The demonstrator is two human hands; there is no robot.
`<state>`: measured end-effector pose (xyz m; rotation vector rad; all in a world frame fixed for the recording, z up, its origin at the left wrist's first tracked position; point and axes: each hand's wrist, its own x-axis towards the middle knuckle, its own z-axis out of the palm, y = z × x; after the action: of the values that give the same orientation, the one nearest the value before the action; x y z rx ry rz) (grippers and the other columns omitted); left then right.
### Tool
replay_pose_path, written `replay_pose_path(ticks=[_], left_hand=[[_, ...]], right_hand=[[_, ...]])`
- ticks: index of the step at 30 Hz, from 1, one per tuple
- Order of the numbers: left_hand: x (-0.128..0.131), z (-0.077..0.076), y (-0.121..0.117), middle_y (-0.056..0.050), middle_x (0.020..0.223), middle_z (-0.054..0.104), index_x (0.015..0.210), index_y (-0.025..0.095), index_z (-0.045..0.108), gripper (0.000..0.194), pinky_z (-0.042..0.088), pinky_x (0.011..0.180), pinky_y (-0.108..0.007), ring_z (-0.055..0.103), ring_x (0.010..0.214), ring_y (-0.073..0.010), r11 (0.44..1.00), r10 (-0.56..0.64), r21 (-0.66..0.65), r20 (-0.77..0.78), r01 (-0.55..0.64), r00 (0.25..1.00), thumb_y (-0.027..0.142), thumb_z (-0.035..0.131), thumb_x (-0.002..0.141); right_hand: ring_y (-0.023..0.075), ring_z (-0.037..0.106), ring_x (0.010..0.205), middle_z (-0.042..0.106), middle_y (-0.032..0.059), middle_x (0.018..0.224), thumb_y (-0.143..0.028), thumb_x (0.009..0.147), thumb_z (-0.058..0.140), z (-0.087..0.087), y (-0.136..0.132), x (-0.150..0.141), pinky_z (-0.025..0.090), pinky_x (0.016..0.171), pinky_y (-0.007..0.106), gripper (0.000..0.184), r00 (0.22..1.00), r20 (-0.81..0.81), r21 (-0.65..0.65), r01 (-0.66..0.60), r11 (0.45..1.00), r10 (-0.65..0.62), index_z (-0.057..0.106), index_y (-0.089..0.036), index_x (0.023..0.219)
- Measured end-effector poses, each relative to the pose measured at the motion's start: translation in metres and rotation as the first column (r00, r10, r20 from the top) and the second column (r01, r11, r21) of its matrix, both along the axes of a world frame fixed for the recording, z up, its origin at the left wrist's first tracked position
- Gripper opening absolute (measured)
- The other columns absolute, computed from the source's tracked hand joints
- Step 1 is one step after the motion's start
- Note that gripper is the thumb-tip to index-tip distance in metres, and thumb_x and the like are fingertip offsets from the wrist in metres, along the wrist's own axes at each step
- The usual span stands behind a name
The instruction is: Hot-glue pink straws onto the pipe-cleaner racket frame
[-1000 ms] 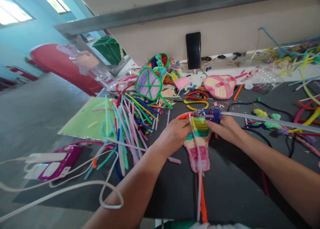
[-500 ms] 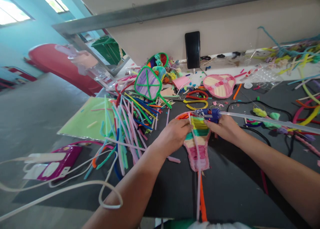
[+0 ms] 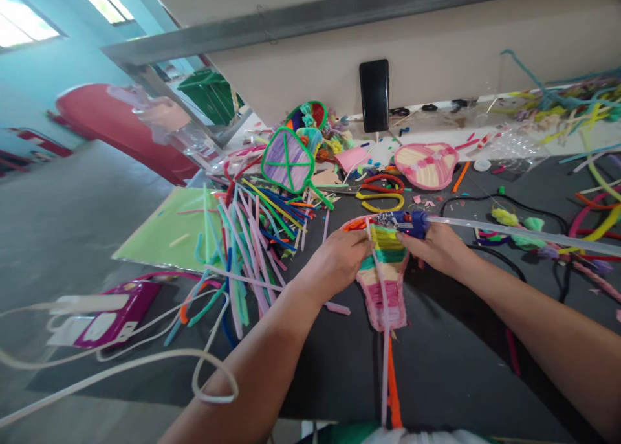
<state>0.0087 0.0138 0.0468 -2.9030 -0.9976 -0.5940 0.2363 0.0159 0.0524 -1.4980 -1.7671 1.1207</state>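
My right hand (image 3: 439, 248) is closed around a blue hot glue gun (image 3: 412, 223), whose long clear glue stick (image 3: 514, 231) runs off to the right. The gun's nozzle points left over a striped yarn craft piece (image 3: 381, 295) with a pink edge. My left hand (image 3: 345, 256) pinches a lilac pipe cleaner (image 3: 385, 353) near its upper end, against the piece's top. That pipe cleaner hangs down the middle of the stripes toward me. An orange strip (image 3: 394, 386) lies under it, below the piece. The fingertips partly cover the upper stripes.
Loose pipe cleaners (image 3: 247, 250) spread left of my arm, beside a green sheet (image 3: 167, 233). Scissors (image 3: 381, 201), a purple yarn shape (image 3: 288, 161) and a pink-edged one (image 3: 427, 166) lie beyond. A phone (image 3: 374, 96) leans behind. White cords (image 3: 121, 373) cross the purple power strip (image 3: 119, 314).
Almost nothing differs. Both hands keep their place, with the pipe cleaner and glue gun held as before; the view has shifted very slightly.
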Motion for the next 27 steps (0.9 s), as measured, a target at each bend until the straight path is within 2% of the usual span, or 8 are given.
replay_pose_path(ticks=[6, 12, 20, 27], left_hand=[[0.0003, -0.0002, 0.0, -0.012, 0.108, 0.071, 0.103, 0.013, 0.069, 0.026, 0.055, 0.085, -0.038, 0.067, 0.099, -0.0226, 1.0, 0.004, -0.008, 0.008, -0.004, 1.0, 0.024, 0.045, 0.098], [-0.0003, -0.0004, 0.0, -0.011, 0.108, 0.07, 0.104, 0.015, 0.069, 0.028, 0.055, 0.085, -0.037, 0.067, 0.099, -0.0213, 1.0, 0.005, -0.019, 0.009, -0.005, 1.0, 0.026, 0.044, 0.099], [-0.0005, -0.0016, 0.0002, -0.011, 0.109, 0.07, 0.104, 0.014, 0.068, 0.028, 0.055, 0.089, -0.037, 0.066, 0.101, -0.0208, 1.0, 0.0, -0.002, 0.004, 0.0, 1.0, 0.025, 0.043, 0.099], [-0.0008, -0.0023, 0.0005, -0.011, 0.109, 0.07, 0.104, 0.014, 0.068, 0.026, 0.055, 0.086, -0.037, 0.067, 0.099, -0.0215, 1.0, 0.0, -0.017, 0.01, 0.0, 1.0, 0.025, 0.045, 0.099]], right_hand=[[0.0144, 0.056, 0.034, 0.053, -0.005, 0.048, -0.036, 0.082, 0.057, -0.0061, -0.001, 0.0042, 0.043, 0.033, 0.024, 0.02, 1.0, -0.013, -0.002, -0.025, 1.0, 0.025, 0.048, -0.023, 0.07], [0.0148, 0.054, 0.033, 0.052, -0.0049, 0.045, -0.034, 0.08, 0.059, -0.0015, -0.0032, 0.0009, 0.041, 0.031, 0.024, 0.019, 1.0, 0.0, -0.016, 0.021, 1.0, -0.021, 0.046, -0.024, 0.069], [0.0144, 0.056, 0.035, 0.053, -0.0049, 0.045, -0.032, 0.08, 0.058, 0.0014, -0.0017, -0.0015, 0.042, 0.034, 0.023, 0.018, 1.0, -0.024, -0.017, 0.02, 1.0, -0.02, 0.047, -0.024, 0.068], [0.0146, 0.054, 0.035, 0.049, -0.0055, 0.041, -0.034, 0.08, 0.057, -0.0059, -0.0022, 0.0006, 0.04, 0.035, 0.024, 0.021, 1.0, 0.003, 0.095, -0.014, 0.995, 0.014, 0.045, -0.024, 0.066]])
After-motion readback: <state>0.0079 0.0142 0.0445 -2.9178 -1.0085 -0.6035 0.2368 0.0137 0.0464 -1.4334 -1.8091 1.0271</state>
